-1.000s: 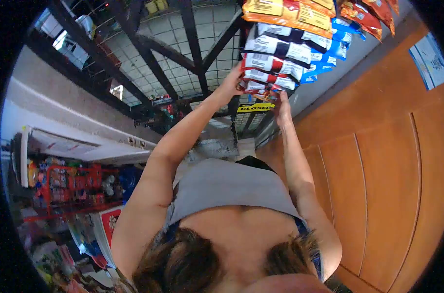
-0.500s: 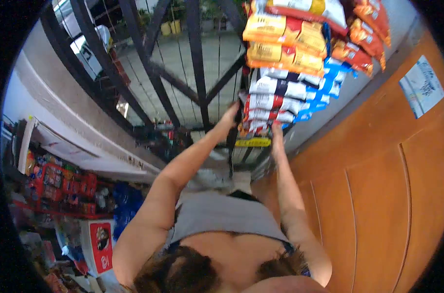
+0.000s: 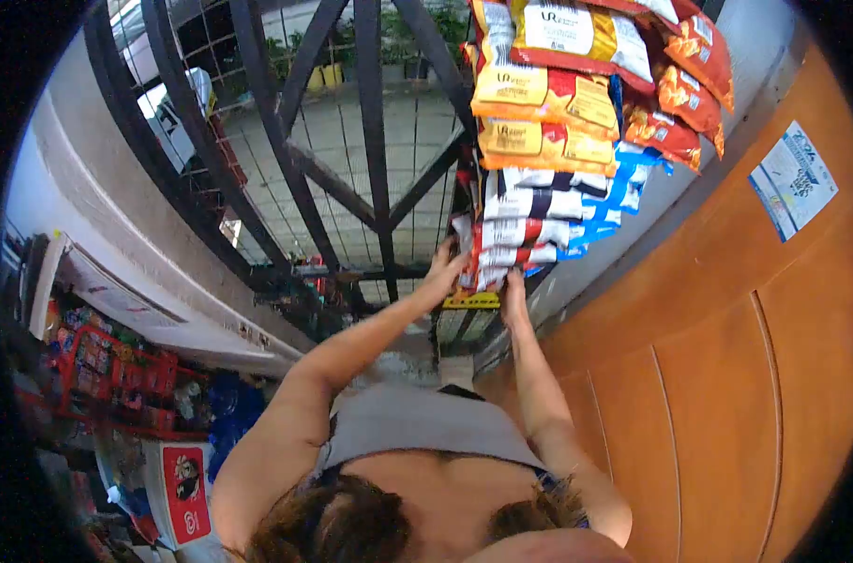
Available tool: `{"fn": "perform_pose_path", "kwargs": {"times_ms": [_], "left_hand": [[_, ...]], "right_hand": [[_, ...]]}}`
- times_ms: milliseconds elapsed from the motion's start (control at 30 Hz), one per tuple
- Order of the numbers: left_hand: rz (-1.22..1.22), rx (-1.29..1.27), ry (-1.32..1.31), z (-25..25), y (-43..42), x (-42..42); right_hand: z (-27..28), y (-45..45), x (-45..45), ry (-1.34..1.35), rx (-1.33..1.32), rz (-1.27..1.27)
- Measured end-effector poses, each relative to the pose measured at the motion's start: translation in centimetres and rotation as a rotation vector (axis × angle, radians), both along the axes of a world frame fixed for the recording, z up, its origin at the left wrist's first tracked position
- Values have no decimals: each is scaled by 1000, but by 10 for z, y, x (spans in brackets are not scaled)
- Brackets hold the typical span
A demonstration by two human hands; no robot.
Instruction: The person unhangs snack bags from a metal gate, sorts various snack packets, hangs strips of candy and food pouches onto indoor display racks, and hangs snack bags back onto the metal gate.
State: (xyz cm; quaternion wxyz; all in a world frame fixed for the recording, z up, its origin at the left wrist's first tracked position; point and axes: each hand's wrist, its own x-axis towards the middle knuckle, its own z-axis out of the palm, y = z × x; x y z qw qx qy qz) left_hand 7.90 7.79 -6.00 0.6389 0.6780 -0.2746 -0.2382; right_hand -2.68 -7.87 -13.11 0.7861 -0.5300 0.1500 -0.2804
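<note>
Left hand (image 3: 442, 274) and right hand (image 3: 514, 298), stretched forward, flanked the lowest white-and-red snack packets (image 3: 520, 255); the fingers' opening and hold could not be determined.

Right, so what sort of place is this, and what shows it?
Probably a small shop: snack packets are displayed in rows beside dark bars, and a red rack at the picture's left appears to hold colourful goods.

Upper packs (image 3: 543, 98) showed yellow, orange and red; lower packs (image 3: 529, 204), white with red or black bands. Gate (image 3: 373, 122) was black, door (image 3: 633, 319) orange-brown, top (image 3: 426, 427) grey.
</note>
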Motion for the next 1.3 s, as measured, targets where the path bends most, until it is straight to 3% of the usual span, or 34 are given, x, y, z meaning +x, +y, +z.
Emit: {"fn": "perform_pose_path", "kwargs": {"times_ms": [33, 67, 100, 167, 233, 333, 400, 467, 533, 567, 633, 700, 733, 767, 833, 900, 967, 1033, 1100, 1200, 1300], "left_hand": [[-92, -96, 316, 27, 4, -8], [-76, -85, 291, 50, 9, -14], [-42, -77, 205, 54, 12, -11], [50, -58, -25, 55, 22, 2], [178, -168, -339, 73, 38, 7], [176, -376, -791, 149, 57, -1], [116, -484, -925, 189, 42, -11], [132, -484, -1114, 217, 24, -13], [88, -484, -1091, 224, 9, -13], [125, -466, -1231, 224, 5, -10], [84, -615, -1148, 225, 2, -9], [92, -576, -1188, 224, 2, -10], [66, -626, -1162, 228, 11, -11], [92, -598, -1210, 222, 17, -12], [80, -517, -1245, 214, 42, -12], [111, -416, -1334, 201, 76, -10], [180, -269, -1291, 174, 117, -6], [240, -147, -1185, 134, 165, -8], [255, 177, -782, 102, 220, -26], [449, 338, -618, 36, 297, -57], [637, 602, -404, -15, 351, -101]], "right_hand": [[-28, -18, 17, 67, -59, -120], [-2, -14, 1, 127, -52, -65], [-12, -28, 2, 274, -221, -126], [64, -2, -33, 438, -432, -128], [50, -30, -65, 500, -728, -224], [121, -29, -99, 212, -624, -417], [189, -12, -95, 79, -809, -615], [237, 4, -80, -16, -864, -646], [257, 11, -60, -103, -837, -630], [263, 12, -54, -82, -869, -623], [260, 10, -43, -78, -844, -626], [258, 0, -45, -39, -944, -668], [262, 8, -44, -57, -1088, -829], [262, 10, -44, -127, -1141, -959], [271, 33, -41, -427, -1023, -980], [279, 67, -26, -759, -885, -894], [286, 117, -4, -858, -963, -804], [273, 157, 26, -993, -786, -524], [259, 178, 48, -823, -1114, -289], [230, 225, 82, -390, -990, 216], [199, 257, 116, -93, -1152, 786]]}}
